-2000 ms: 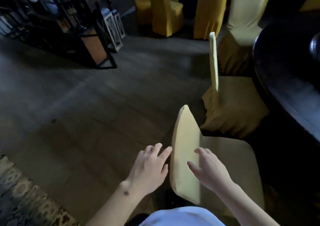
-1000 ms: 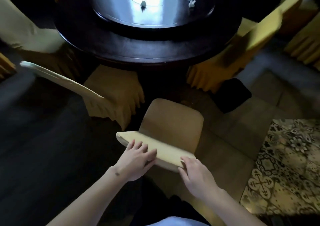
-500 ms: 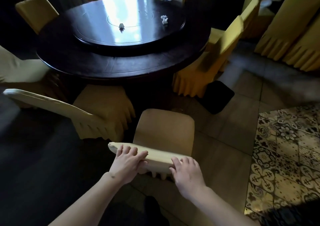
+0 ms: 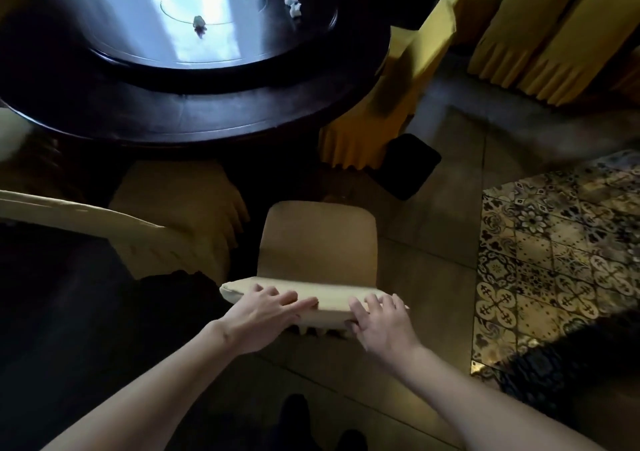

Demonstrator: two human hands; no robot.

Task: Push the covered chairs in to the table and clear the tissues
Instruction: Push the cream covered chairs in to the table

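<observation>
Both hands sit on the top edge of the covered chair's backrest [image 4: 322, 296]: the left hand [image 4: 268, 314] curls its fingers over the left part and grips it, while the right hand [image 4: 382, 322] lies on the right end with fingers bent over the edge. That chair stands apart from the round dark table [image 4: 194, 118], its seat [image 4: 318, 239] facing the table, and two crumpled tissues [image 4: 293, 7] [image 4: 199, 24] lie on the table's glossy turntable [image 4: 145, 31].

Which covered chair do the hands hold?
The tan chair nearest the camera: left hand and right hand grip its backrest top. The chairs beside it, left and right, go untouched.
</observation>
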